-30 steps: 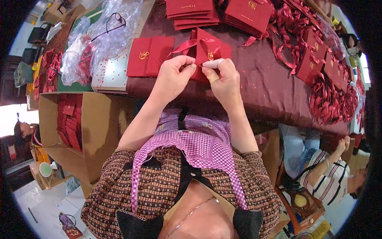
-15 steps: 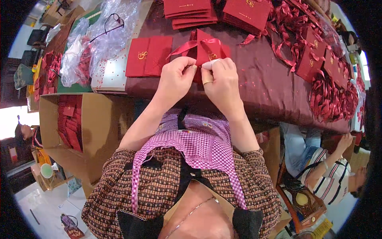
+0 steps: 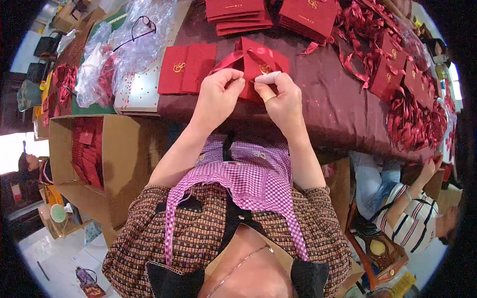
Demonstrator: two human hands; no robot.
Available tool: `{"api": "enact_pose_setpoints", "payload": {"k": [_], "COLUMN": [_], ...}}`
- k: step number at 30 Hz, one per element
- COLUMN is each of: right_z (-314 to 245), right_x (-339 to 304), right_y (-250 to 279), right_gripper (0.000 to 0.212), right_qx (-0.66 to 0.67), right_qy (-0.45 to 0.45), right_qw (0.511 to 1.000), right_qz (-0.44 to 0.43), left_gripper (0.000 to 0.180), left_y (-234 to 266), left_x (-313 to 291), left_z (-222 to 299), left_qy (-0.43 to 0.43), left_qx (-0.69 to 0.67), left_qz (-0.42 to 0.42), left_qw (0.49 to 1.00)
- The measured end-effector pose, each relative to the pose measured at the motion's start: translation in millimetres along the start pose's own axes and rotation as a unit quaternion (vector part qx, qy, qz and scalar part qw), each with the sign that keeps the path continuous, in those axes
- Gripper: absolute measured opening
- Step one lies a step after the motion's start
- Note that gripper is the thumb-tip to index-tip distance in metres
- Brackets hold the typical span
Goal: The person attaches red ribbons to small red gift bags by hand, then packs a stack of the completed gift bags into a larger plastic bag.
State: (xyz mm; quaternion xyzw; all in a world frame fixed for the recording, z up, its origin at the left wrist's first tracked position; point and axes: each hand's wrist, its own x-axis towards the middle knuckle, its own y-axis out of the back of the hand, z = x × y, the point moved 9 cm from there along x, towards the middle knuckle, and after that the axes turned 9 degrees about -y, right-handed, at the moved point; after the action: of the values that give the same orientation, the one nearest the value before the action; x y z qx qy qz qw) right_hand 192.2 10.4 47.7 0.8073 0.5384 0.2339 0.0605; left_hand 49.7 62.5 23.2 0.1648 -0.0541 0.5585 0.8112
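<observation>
fingers (image 3: pixel 229 74) of your left hand (image 3: pixel 217 99) and right hand (image 3: pixel 286 103) curl at the red pouch (image 3: pixel 252 62); i can't tell their grip.

A purple gingham apron (image 3: pixel 248 184) covers a brown patterned top (image 3: pixel 198 233), with black collar (image 3: pixel 309 278) and thin necklace (image 3: pixel 269 248).

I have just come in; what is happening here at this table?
A person handles a red packet. The left hand and right hand are at its near edge, thumb and finger close together; what they pinch is unclear. A ribbon lies across the packet. Stacked packets lie farther back, and an open box at left holds more red things.
</observation>
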Motion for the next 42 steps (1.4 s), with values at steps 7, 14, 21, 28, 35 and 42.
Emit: {"api": "enact_pose_setpoints", "payload": {"k": [7,14,21,28,35,42], "right_z": [13.2,23.6,24.8,-4.6,-36.6,-29.3], "right_x": [0.2,-0.6,-3.0,-4.2,-18.3,-10.7], "right_y": [2.1,-4.8,-4.5,-5.8,-20.9,-29.7], "right_gripper": [0.009,0.011,0.010,0.007,0.009,0.009], "right_qx": [0.011,0.058,0.046,-0.063,-0.279,-0.257], "right_qy": [-0.055,-0.074,-0.062,0.054,0.212,0.195], "right_qw": [0.998,0.995,0.997,0.997,0.936,0.946], "right_qz": [-0.014,-0.029,-0.029,-0.006,0.008,-0.022], "left_gripper": [0.014,0.012,0.013,0.015,0.014,0.014], "left_y": [-3.2,-6.9,-8.7,-7.6,-9.2,-12.6], "left_x": [-2.2,-5.6,-1.7,-3.3,-4.4,-4.9], "left_z": [-14.9,-27.0,-11.3,-8.4,3.1,23.0], "left_qy": [0.112,0.132,0.035,0.030,-0.079,-0.153], "left_qx": [-0.069,-0.132,-0.051,-0.017,0.087,0.174], "left_qz": [-0.025,-0.049,-0.054,-0.055,-0.026,-0.006], "left_qw": [0.991,0.981,0.997,0.998,0.993,0.973]}}
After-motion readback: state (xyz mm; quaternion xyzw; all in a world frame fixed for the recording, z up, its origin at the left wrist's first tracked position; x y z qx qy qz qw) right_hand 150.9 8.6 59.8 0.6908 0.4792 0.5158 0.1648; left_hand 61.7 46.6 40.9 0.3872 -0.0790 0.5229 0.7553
